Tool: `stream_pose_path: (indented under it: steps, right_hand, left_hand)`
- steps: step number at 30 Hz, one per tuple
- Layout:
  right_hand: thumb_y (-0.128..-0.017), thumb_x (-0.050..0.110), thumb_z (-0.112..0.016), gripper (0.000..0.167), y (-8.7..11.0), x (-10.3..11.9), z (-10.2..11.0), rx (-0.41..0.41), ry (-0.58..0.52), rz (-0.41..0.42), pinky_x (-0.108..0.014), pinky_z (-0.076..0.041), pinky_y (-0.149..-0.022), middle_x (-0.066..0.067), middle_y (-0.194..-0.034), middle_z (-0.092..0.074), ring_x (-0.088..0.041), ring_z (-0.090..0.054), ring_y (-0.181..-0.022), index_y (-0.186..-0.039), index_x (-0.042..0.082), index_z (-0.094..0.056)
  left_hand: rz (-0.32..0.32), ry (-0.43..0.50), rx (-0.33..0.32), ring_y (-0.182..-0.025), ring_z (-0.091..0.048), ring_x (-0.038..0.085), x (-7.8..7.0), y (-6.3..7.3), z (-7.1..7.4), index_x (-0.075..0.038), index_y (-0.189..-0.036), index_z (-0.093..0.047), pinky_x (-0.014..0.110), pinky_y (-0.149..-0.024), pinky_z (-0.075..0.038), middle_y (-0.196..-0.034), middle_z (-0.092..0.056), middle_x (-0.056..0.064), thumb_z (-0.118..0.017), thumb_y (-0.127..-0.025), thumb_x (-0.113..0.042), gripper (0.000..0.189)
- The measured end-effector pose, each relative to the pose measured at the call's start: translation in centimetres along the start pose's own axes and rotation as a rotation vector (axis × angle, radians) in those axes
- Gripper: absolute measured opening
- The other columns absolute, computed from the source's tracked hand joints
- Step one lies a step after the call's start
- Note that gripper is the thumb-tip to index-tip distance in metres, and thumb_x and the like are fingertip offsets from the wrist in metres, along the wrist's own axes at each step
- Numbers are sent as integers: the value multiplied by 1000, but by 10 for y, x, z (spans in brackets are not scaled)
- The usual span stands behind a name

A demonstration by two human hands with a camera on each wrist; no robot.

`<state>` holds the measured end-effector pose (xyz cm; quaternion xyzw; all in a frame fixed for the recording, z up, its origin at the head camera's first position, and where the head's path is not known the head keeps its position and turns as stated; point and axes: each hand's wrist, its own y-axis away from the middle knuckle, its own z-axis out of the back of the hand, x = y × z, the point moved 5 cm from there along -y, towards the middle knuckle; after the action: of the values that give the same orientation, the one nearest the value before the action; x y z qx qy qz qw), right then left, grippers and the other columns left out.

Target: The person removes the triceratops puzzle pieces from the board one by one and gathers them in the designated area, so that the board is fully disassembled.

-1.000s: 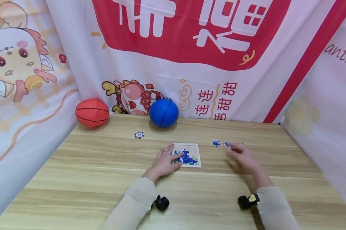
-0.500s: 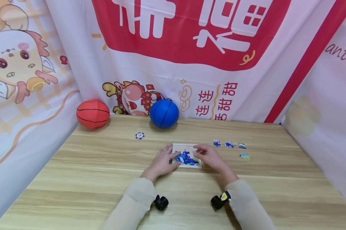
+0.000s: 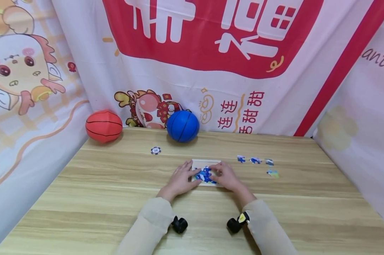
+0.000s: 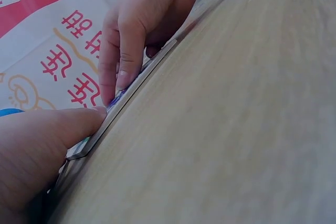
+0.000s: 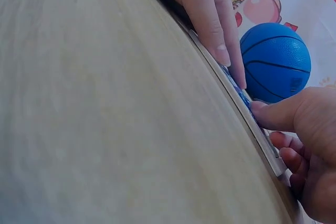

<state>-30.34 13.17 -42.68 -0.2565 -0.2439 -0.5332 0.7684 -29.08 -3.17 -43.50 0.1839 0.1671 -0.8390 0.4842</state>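
A small jigsaw puzzle with a blue picture lies in a pale square frame mid-table. My left hand rests over the frame's left side, fingers extended, thumb and forefinger on the picture. My right hand is over the puzzle's right part, thumb and forefinger bent and pinching a puzzle piece against the picture, largely hidden by the fingers. In the right wrist view, the right thumb meets the blue surface and the other fingers curl beneath the hand. The left wrist view shows both hands' fingertips close together at the frame's edge.
Several loose puzzle pieces lie to the right of the frame. A round token marked 10 lies at the left. Farther back are a blue ball and a dented red ball, before a printed cloth.
My right hand has swung left from beside the loose pieces to the puzzle, lowering its fingertips onto the picture. The left hand has stayed on the frame.
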Motion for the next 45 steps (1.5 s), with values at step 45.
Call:
stream_pose_path:
  steps: [45]
  right_hand:
    - [-82,8,-59,29,25,-41,60,-164,-260,-85,-32,-42,-66,-8,-87,-56,-22,-49,-78,-111,9,-58]
  left_hand:
    - [5,15,-2,-128,-9,28,0,-2,-1,-21,-127,-44,41,-101,-8,-140,-17,13,-48,-84,-45,50]
